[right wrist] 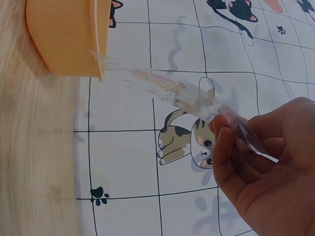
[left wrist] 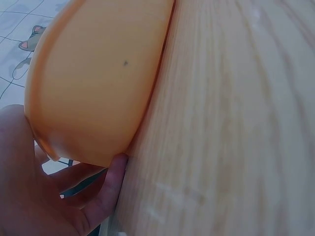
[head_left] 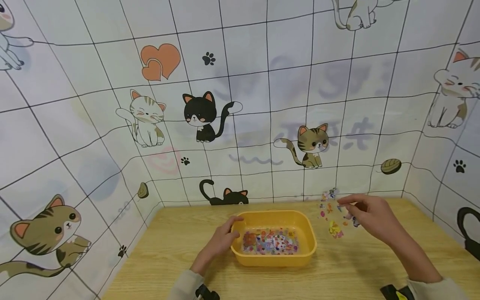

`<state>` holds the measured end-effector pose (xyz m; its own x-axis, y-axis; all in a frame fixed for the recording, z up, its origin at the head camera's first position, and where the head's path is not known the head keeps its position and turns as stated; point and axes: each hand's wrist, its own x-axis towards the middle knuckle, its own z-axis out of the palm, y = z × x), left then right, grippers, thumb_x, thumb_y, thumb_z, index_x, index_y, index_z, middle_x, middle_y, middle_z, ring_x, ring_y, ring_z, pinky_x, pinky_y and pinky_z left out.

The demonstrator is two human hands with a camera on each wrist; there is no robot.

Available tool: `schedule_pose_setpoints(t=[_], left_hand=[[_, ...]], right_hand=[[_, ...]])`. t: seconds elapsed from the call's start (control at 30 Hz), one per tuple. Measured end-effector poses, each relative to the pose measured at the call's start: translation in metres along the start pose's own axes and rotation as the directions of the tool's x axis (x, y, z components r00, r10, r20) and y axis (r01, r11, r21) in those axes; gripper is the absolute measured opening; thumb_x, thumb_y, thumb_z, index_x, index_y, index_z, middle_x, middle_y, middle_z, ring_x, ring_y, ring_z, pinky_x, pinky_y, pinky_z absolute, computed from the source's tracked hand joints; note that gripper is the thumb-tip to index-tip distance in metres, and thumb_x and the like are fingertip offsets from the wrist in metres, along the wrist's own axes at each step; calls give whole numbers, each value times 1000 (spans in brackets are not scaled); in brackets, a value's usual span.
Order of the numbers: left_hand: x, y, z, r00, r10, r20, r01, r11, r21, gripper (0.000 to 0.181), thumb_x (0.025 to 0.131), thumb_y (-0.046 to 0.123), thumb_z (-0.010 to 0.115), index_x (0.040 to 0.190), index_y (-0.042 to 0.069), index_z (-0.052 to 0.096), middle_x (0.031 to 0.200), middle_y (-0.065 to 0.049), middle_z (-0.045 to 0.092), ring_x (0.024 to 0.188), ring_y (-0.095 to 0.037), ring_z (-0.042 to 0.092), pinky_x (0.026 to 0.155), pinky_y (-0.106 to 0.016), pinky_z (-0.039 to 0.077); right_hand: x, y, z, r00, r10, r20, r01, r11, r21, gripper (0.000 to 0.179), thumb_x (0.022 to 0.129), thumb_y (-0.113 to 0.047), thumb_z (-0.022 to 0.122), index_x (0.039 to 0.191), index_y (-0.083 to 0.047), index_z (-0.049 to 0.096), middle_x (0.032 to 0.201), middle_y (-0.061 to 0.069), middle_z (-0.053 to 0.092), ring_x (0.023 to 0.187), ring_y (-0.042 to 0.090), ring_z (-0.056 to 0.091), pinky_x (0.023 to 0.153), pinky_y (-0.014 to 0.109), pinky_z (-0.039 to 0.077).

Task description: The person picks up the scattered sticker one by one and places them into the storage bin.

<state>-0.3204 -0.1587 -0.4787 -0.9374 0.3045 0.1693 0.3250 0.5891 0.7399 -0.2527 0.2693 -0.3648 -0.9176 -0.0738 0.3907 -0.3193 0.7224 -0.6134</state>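
A yellow plastic tub (head_left: 275,261) stands on the wooden table, with clear sheets of small colourful stickers (head_left: 271,241) lying in it. My left hand (head_left: 222,239) grips the tub's left end, thumb over the rim. In the left wrist view the left hand (left wrist: 54,191) has its fingers against the outer wall of the tub (left wrist: 98,78), one low near the tabletop. Right of the tub, my right hand (head_left: 375,217) pinches a clear sticker sheet (head_left: 335,229) above the table. The right wrist view shows the sticker sheet (right wrist: 172,88) nearly edge-on, between thumb and fingers.
Light wooden table (head_left: 165,246) extends around the tub. A white cloth with a grid and cartoon cats (head_left: 247,137) hangs behind and at both sides. A black curved object (head_left: 470,233) shows at the right edge.
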Motion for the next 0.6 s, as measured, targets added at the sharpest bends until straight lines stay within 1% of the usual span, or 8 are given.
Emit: schedule_pose_setpoints(t=[0.17,0.3,0.37,0.43,0.6], left_hand=[[0,0,2,1000,-10,-4,10,1000,-11,47,94,14,53,141,18,58,151,-14,56,127,-29,56,101,-48,46],[0,0,3,1000,-19,-8,19,1000,-23,47,93,14,55,140,17,58,151,-16,56,135,-34,55,105,-53,46],[0,-1,3,1000,-22,-6,21,1000,-20,47,93,15,55,140,17,58,151,-16,57,135,-33,55,106,-53,45],[1,-1,3,1000,-20,-3,20,1000,-9,47,93,15,55,140,18,58,150,-15,57,130,-31,56,103,-51,46],[1,-2,0,1000,-16,3,16,1000,-3,47,94,15,54,141,19,57,151,-15,57,123,-28,56,98,-46,45]], right_hand=[[0,-7,1,1000,-11,8,11,999,34,24,103,-8,58,120,-6,75,100,13,76,60,8,52,46,29,38],[1,-15,3,999,-32,-1,32,999,38,23,102,-7,59,118,-7,76,103,15,76,60,7,51,47,28,38],[2,-19,5,999,-42,2,42,998,43,23,101,-7,59,118,-7,76,105,16,76,61,6,52,47,28,39],[4,-24,8,999,-46,4,45,998,47,23,101,-7,60,117,-7,76,105,15,76,62,6,52,48,28,39],[10,-39,19,998,-46,42,42,995,86,22,101,-7,60,117,-6,76,101,13,76,61,8,50,49,28,40]])
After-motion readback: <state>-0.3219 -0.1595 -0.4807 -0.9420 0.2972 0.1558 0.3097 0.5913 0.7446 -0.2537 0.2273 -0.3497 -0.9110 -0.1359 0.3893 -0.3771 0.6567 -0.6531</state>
